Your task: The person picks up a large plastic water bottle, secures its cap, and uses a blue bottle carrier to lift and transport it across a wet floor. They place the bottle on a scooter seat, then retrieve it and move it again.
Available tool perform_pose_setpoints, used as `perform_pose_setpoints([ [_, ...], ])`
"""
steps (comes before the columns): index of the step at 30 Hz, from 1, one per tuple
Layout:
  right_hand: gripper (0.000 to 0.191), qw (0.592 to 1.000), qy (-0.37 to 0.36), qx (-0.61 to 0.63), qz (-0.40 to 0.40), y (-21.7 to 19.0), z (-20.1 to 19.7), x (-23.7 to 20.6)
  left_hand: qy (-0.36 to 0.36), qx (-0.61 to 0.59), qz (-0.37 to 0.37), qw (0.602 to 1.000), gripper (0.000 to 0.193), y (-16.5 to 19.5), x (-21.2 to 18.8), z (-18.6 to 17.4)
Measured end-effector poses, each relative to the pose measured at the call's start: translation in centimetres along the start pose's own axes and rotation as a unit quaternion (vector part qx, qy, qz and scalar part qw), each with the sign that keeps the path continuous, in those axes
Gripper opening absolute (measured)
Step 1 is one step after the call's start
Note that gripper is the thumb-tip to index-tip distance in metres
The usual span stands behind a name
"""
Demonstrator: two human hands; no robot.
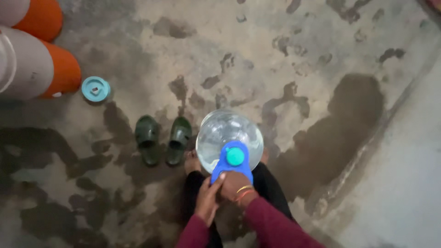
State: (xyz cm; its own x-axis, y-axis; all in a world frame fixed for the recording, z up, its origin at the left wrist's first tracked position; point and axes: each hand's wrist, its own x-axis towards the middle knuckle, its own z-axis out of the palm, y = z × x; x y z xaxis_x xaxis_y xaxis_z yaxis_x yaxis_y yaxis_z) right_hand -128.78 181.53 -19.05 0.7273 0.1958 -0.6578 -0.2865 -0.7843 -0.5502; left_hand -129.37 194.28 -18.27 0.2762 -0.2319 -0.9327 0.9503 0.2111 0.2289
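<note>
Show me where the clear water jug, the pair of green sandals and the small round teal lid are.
clear water jug [223, 133], head view, its rounded shoulder.
green sandals [148, 138], head view, left sandal's strap.
teal lid [95, 88], head view, its centre.

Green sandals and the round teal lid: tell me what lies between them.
Nothing lies there: in the head view, only bare, wet-patched concrete floor separates the green sandals from the teal lid.

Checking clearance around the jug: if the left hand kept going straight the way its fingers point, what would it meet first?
The left hand points up-frame; its fingertips already touch the blue handle of the clear water jug, so it probably meets that first.
</note>
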Motion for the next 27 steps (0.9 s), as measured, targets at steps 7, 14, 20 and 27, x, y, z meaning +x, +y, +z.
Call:
perform_pose_setpoints([
  [7, 0.031, 0.993, -0.055, -0.027, 0.103, -1.8, -1.1, -0.1, 0.027, 0.189, -0.105, 0.976, 0.058, 2.0, -2.4, -4.8],
  [14, 0.024, 0.992, -0.023, -0.068, 0.101, -2.6, -2.8, -0.7, 0.027, 0.232, -0.027, 0.972, 0.030, 4.7, -1.9, -10.4],
  [20, 0.018, 0.975, -0.071, -0.121, 0.172, -4.8, -6.5, 0.6, 0.074, 0.310, 0.054, 0.946, 0.031, 9.4, -3.5, -13.4],
  [27, 0.038, 0.969, 0.070, -0.235, -0.007, -10.6, -39.8, -5.0, 0.055, 0.391, 0.296, 0.870, 0.044, 16.9, -8.3, -11.8],
])
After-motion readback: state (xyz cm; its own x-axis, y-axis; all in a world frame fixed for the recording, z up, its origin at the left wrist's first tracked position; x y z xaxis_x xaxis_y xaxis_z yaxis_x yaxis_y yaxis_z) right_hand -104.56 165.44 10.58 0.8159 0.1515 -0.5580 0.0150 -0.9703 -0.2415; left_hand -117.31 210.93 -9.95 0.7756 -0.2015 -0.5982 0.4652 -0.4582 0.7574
